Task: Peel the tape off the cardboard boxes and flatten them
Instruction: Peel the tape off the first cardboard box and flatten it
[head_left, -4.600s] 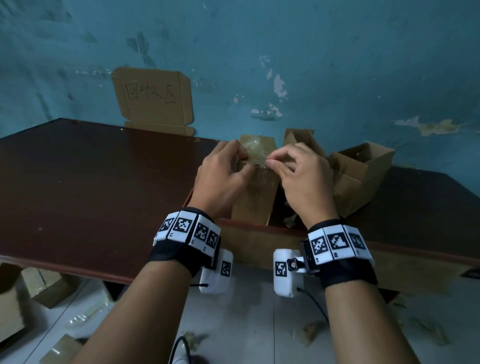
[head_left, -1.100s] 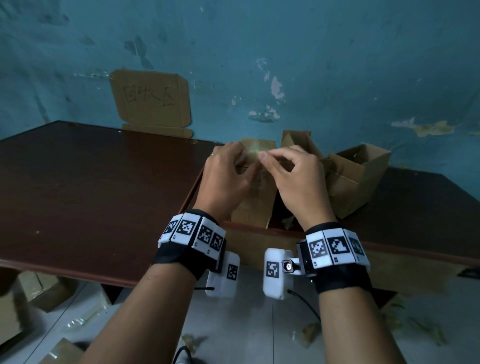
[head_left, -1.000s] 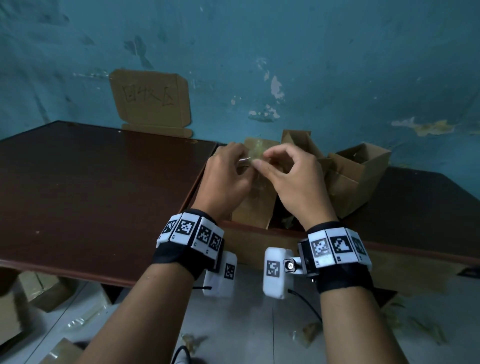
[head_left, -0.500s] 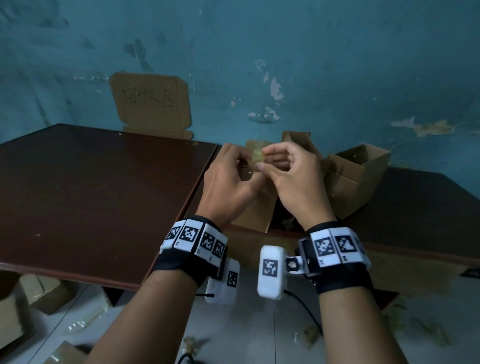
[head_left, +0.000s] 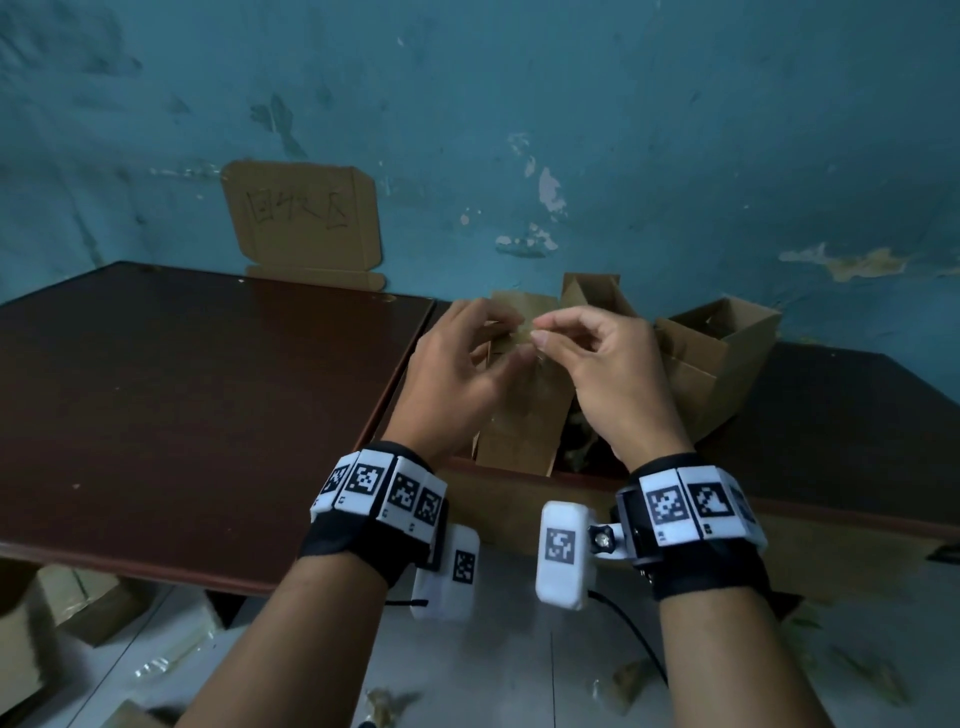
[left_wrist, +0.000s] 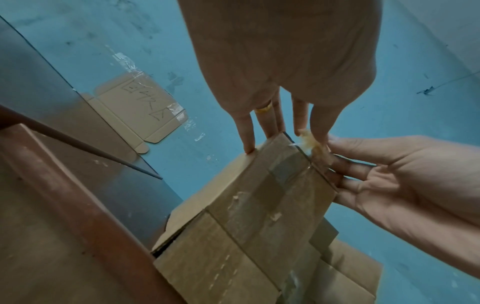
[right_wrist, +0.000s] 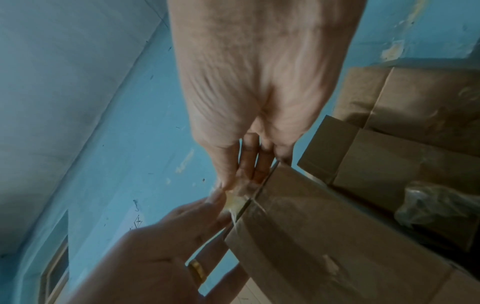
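Both hands are now sitting slightly higher over the box than a few seconds ago, with the right hand's fingers more spread as a scrap of tape is coming up. At the grip, the right hand (head_left: 613, 384) is pinching a crumpled yellowish wad of tape (left_wrist: 313, 145) between thumb and forefinger at the top edge of the upright cardboard box (left_wrist: 272, 205). The left hand (head_left: 457, 384) is steadying that edge, its fingertips (left_wrist: 249, 148) resting on the top rim with fingers fairly straight, and its thumb appears to be touching the same wad; whether it is gripping is unclear. A band of clear tape is running down the box's face from that edge, so this peel is only starting. The box is standing in the gap between the two dark table (head_left: 182, 405) tops. Further out, an opened box (head_left: 727, 358) is lying tilted to the right, unflattened. Against the blue wall, a flattened cardboard sheet (head_left: 304, 218) with handwriting is leaning. I judge most of the work is remaining: peeling, then flattening.
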